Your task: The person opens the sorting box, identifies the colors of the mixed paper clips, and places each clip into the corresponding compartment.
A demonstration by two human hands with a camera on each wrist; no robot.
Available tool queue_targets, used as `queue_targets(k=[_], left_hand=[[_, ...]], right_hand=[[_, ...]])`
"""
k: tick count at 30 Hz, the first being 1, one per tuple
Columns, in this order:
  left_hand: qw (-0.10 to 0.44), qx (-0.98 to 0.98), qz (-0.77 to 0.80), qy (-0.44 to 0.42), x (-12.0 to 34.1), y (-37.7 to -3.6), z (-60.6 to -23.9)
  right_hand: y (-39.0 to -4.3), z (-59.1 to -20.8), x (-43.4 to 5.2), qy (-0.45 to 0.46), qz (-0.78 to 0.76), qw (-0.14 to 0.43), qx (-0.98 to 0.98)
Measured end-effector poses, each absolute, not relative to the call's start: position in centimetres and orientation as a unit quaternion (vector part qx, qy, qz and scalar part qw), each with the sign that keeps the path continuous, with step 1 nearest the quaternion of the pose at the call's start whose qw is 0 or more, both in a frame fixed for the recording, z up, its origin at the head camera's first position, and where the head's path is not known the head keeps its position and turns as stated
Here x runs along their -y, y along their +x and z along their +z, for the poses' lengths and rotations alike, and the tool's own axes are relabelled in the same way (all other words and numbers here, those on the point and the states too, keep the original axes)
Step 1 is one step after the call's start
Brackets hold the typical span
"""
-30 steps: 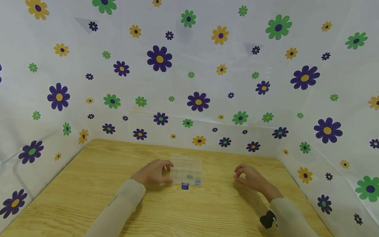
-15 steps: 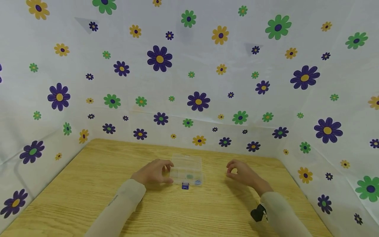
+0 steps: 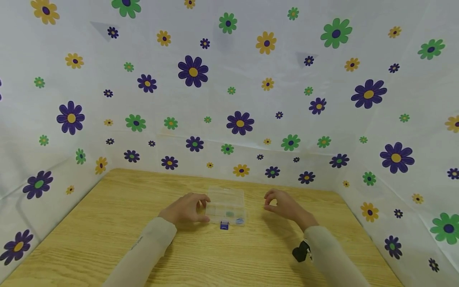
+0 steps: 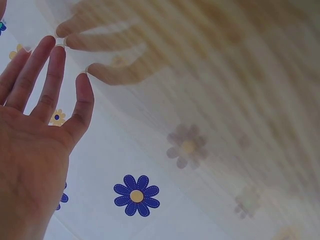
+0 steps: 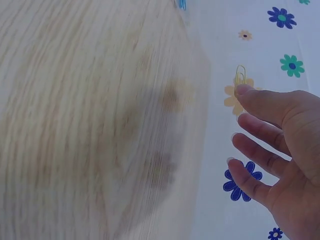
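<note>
A clear plastic compartment box (image 3: 215, 218) stands on the table with its see-through lid (image 3: 226, 195) folded back. A blue latch (image 3: 224, 225) sticks out at its front. Small green pieces (image 3: 229, 214) and blue pieces (image 3: 239, 220) lie in separate compartments. My left hand (image 3: 186, 208) rests at the box's left side, thumb and index fingertips right at its edge. In the left wrist view, the left fingers (image 4: 55, 75) are loosely extended. Right of the box, my right hand (image 3: 285, 205) pinches a yellow paper clip (image 5: 241, 74) between thumb and index finger.
The wooden table (image 3: 215, 259) is enclosed by white walls (image 3: 229, 99) printed with flowers. A black heart-shaped tag (image 3: 300, 252) hangs beside the right sleeve (image 3: 330, 251). The left sleeve (image 3: 147, 247) crosses the table's front.
My right hand has moved left, closer to the box, with the heart-shaped tag following its sleeve. The left hand and the box have stayed in place.
</note>
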State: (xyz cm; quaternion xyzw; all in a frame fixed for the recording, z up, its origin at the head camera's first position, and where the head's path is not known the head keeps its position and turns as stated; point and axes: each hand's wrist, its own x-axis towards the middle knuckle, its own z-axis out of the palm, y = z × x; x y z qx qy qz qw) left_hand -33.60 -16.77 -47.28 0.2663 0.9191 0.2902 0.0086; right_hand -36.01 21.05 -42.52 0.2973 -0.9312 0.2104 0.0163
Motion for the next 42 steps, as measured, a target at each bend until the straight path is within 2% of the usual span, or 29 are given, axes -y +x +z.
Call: queue_targets(k=[15, 25, 42], left_hand=[[0.004, -0.919, 0.283, 0.275, 17.0, -33.8, -47.6], [0.007, -0.917, 0.291, 0.273, 17.0, -33.8, -47.7], [0.002, -0.918, 0.283, 0.276, 16.9, -33.8, -47.5]], right_hand=[[-37.0, -42.7, -17.7, 0.284, 0.220, 0.000, 0.933], [-37.6, -43.1, -16.3, 0.303, 0.223, 0.011, 0.926], [-37.2, -43.5, -14.3, 0.279, 0.237, -0.020, 0.930]])
